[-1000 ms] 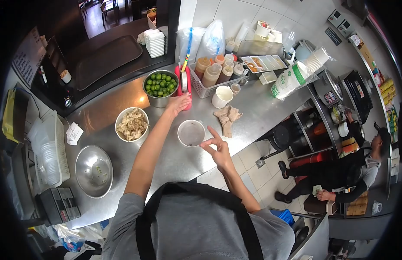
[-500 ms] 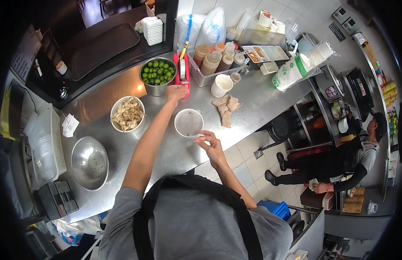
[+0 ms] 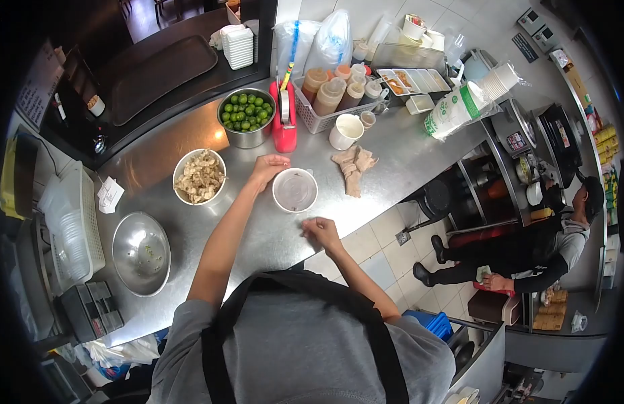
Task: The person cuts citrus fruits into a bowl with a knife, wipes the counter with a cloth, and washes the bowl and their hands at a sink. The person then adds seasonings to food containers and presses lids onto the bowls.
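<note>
A white paper bowl (image 3: pixel 295 190) with a see-through lid stands on the steel counter between my hands. My left hand (image 3: pixel 268 170) is at the bowl's upper left, its fingertips pinched together near the rim; anything between them is too small to make out. Just below the bowl, off its rim, is my right hand (image 3: pixel 322 232), loosely curled with thumb and fingers apart and nothing visible in it. A red tape dispenser (image 3: pixel 284 128) stands beyond my left hand, beside a metal pot of green limes (image 3: pixel 245 113).
Left lie a bowl of chopped pale food (image 3: pixel 199 177) and a steel mixing bowl (image 3: pixel 141 252). Right are a white cup (image 3: pixel 345 131), a crumpled brown cloth (image 3: pixel 353 170) and a basket of sauce bottles (image 3: pixel 319 121). A co-worker (image 3: pixel 527 242) stands at the far right.
My left hand has come away from the tape dispenser, back toward the covered bowl. My right hand has left the bowl's rim and dropped slightly toward me.
</note>
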Tool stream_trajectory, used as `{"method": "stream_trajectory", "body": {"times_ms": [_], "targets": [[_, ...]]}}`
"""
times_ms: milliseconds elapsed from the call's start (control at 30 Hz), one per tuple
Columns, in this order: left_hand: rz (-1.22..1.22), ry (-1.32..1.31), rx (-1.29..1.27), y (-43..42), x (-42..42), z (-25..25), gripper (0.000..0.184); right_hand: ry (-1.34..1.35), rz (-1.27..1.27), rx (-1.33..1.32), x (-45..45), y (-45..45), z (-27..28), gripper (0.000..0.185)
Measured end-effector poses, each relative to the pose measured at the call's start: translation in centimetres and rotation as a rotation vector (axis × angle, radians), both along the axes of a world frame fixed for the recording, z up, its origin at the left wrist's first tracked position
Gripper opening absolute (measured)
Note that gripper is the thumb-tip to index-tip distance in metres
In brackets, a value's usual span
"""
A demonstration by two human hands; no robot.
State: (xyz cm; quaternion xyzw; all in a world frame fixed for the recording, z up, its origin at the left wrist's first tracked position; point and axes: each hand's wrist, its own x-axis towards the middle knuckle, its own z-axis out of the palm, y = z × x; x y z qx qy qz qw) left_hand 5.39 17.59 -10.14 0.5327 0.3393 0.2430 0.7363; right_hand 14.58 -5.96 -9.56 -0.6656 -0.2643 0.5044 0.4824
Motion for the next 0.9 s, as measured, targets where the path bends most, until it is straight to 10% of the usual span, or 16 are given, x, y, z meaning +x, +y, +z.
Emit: {"method": "stream_trajectory", "body": {"times_ms": [500,600,733,900], "targets": [[0.040,0.234,0.166,-0.2,-0.5,-1.4,0.032,-0.761,0.285,-0.157,2.7,3.7,2.2,0.021],[-0.039,0.185,0.336,0.2,-1.1,-4.0,0.033,-0.616,0.039,0.163,2.5,2.3,-0.7,0.026],[-0.024,-0.352,-0.406,-3.7,-1.5,-0.9,0.063,-0.346,-0.101,0.375,-0.4,1.8,-1.7,0.045],[0.103,-0.466,-0.358,-9.7,-0.5,2.6,0.064,0.014,-0.362,0.494,-1.9,4.7,1.8,0.063]]}}
